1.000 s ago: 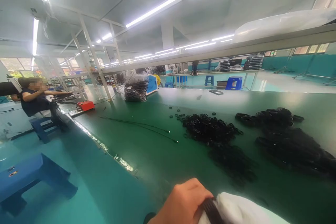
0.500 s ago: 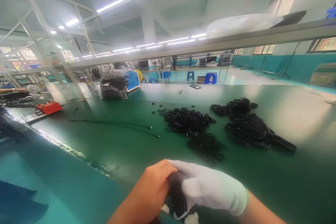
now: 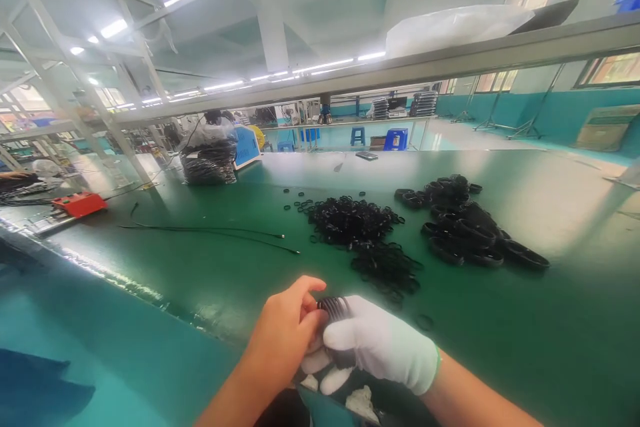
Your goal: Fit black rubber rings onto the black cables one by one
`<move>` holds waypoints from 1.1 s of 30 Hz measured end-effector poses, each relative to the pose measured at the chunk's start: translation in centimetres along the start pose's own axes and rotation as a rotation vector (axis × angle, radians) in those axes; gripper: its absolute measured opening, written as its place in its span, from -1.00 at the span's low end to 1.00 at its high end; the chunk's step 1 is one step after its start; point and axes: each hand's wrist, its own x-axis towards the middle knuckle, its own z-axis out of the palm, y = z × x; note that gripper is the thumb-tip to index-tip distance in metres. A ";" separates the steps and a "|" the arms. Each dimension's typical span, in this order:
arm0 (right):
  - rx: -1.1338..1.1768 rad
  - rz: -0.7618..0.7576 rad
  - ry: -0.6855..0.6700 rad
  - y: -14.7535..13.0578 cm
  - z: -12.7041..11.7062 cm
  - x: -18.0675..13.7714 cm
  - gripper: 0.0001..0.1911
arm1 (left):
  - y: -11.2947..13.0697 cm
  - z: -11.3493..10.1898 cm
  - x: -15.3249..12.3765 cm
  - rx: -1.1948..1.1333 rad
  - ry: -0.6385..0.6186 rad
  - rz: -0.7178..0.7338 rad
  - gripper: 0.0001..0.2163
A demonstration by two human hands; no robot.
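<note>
My bare left hand (image 3: 285, 337) and my white-gloved right hand (image 3: 380, 347) meet low in the middle of the view, over the near edge of the green table (image 3: 200, 267). Both are closed on a stack of black rubber rings (image 3: 335, 307) held between them. The left fingers pinch at the top of the stack. Just beyond the hands lies a heap of small black rings (image 3: 365, 227). To its right sits a heap of larger black rings (image 3: 465, 227).
Two thin black cables (image 3: 215, 235) lie across the table's left half. A red device (image 3: 79, 203) and a plastic-wrapped bundle of black parts (image 3: 207, 160) stand farther back left. A shelf rail (image 3: 400, 70) runs overhead, and blue stools (image 3: 395, 139) stand beyond the table.
The view has swung right and down, so the seated person at the far left has left the picture. My hands rose into view with the ring stack, and the left fingers now pinch its top.
</note>
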 end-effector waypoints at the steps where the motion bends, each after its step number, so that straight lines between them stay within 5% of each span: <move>1: 0.005 -0.002 0.014 0.1 -0.1 0.0 -0.71 | 0.0 0.1 0.1 -0.028 -0.004 -0.026 -0.73; 10: -0.104 0.042 0.053 0.7 0.4 0.3 -0.75 | -0.3 1.1 0.4 -0.109 -0.035 -0.154 -0.82; 17: -0.102 0.054 0.024 1.3 -0.1 0.7 -0.64 | -0.7 2.0 1.3 0.108 -0.002 -0.136 -0.87; 22: 0.036 0.104 0.076 1.6 -1.3 0.7 -0.65 | -0.8 0.4 2.2 0.155 -0.085 -0.069 -0.91; 28: 0.216 0.019 0.107 1.6 -2.7 0.3 -0.57 | -3.8 -3.1 8.2 0.348 0.095 -0.039 -0.83; 33: 0.213 -0.050 0.157 1.6 -3.0 0.7 -0.56 | -5.1 -1.5 14.9 0.479 0.168 0.017 -0.78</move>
